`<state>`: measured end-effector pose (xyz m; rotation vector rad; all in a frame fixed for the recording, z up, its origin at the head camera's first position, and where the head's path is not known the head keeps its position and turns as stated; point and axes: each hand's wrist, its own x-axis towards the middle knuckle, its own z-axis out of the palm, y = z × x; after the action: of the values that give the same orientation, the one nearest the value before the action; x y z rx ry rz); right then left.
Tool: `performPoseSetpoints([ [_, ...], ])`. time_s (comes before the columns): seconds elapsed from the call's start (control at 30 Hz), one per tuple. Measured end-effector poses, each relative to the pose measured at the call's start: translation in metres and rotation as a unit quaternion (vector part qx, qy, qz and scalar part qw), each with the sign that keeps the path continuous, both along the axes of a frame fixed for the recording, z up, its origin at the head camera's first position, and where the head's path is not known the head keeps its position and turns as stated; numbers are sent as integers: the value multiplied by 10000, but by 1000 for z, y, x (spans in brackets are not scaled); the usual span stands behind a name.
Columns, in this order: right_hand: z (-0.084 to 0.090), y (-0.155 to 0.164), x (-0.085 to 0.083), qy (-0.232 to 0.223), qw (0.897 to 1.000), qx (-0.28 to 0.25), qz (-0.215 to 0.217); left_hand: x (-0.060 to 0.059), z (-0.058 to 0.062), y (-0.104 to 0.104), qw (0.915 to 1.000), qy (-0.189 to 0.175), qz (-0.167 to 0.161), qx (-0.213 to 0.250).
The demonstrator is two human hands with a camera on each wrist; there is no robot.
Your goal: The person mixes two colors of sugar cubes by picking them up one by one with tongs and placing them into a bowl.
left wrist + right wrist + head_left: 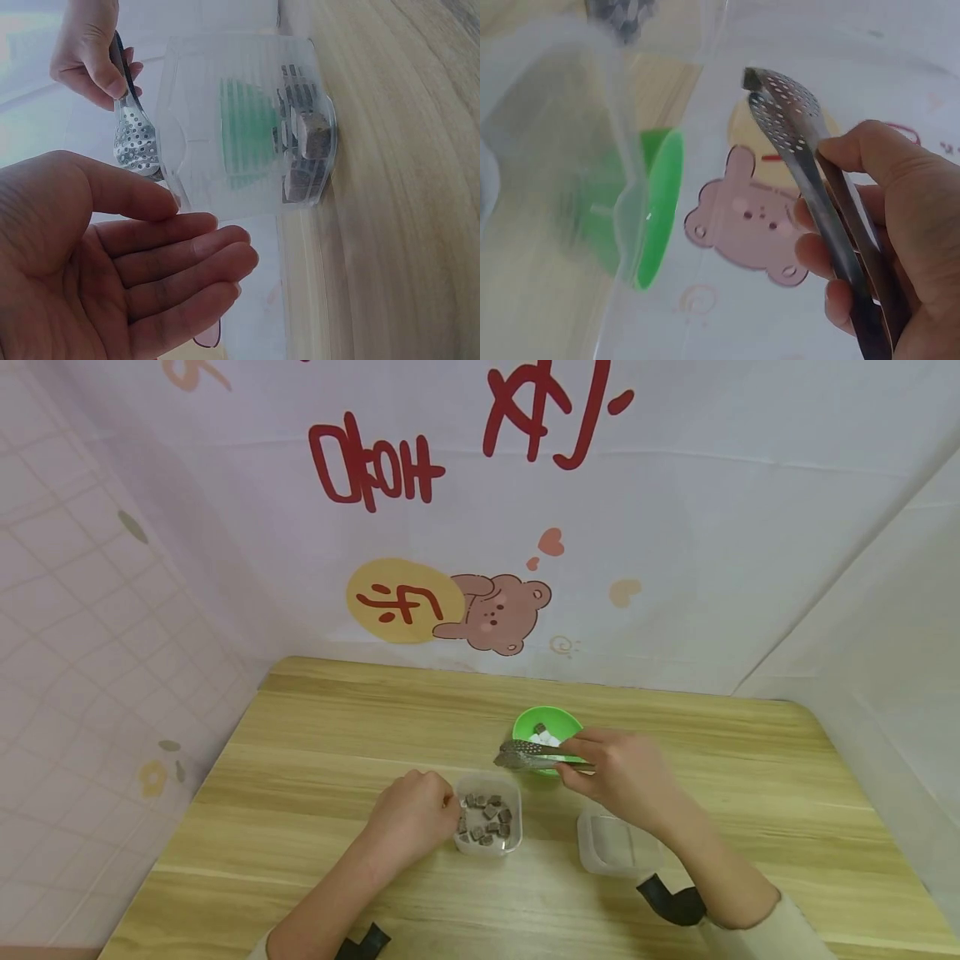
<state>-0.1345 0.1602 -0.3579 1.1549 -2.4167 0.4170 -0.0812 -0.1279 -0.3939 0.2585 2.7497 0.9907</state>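
My right hand (618,772) grips perforated metal tongs (799,142) by their arms. A small dark brown cube (751,79) sits between the tong tips. In the head view the tongs cross over a green bowl (543,717) holding white pieces and a brown cube. My left hand (142,262) is beside a clear plastic container (517,839), thumb and fingertips near its rim, fingers loosely extended; whether they touch it I cannot tell. Several brown cubes (311,135) lie on the container's bottom.
A second clear container (618,852) stands to the right, below my right forearm. The wooden tabletop (337,718) ends at a white printed cloth (675,568) behind it. Black straps (678,906) show at both wrists.
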Motion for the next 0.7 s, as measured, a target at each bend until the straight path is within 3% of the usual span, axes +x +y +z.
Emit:
performPoseSetpoints([
  [0.4,-9,22,-10,150,9924,-182,-1208,-1,0,0,10000,-39,50,-5],
  [0.57,-9,25,-9,34,9914,-245,-1286,-1,1,0,10000,-30,37,9],
  [0.7,-6,23,-6,5,9934,-296,-1104,-2,1,0,10000,-11,35,-21],
])
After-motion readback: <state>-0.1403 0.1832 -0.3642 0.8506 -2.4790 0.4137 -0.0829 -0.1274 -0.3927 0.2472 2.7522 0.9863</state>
